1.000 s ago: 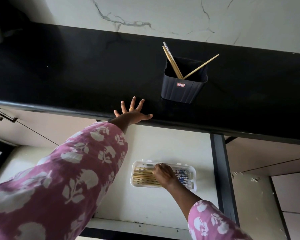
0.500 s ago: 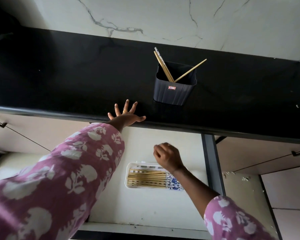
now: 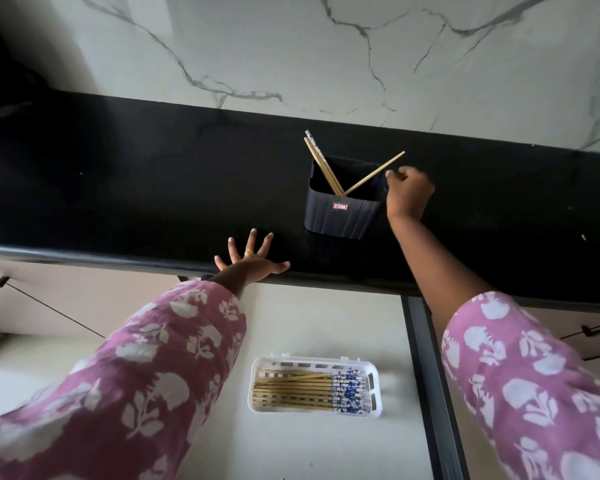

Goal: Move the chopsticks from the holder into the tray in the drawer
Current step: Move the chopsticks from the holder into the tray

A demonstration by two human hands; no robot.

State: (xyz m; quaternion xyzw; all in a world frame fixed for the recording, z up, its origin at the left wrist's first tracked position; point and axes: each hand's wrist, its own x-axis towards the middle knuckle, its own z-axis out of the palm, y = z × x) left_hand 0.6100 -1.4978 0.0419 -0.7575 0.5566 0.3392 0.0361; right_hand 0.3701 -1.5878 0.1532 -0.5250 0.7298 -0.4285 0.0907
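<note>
1. Presently, the right hand (image 3: 408, 192) is up at the right rim of the holder (image 3: 343, 209), fingers curled loosely inward and blurred.
2. Its fingertips sit just beside the leaning single chopstick (image 3: 374, 173); whether they touch or grip it cannot be told. Nothing else shows in that hand.
3. The left hand (image 3: 253, 263) lies flat on the front edge of the counter (image 3: 136, 188), fingers spread wide apart, palm down, holding nothing.
4. The holder is dark, square and upright on the counter, near the front edge, with a small red label on its near wall.
5. Inside it, a few chopsticks (image 3: 321, 164) lean together to the back left; the single one leans out over the right rim.
6. Below the counter the drawer (image 3: 326, 327) stands open, pale inside.
7. A white slotted tray (image 3: 374, 386) rests on the drawer floor, toward the right side.
8. A row of chopsticks (image 3: 298, 391) lies flat in the tray, side by side, patterned blue-and-white ends to the right.
9. Both sleeves are pink with white floral print.
</note>
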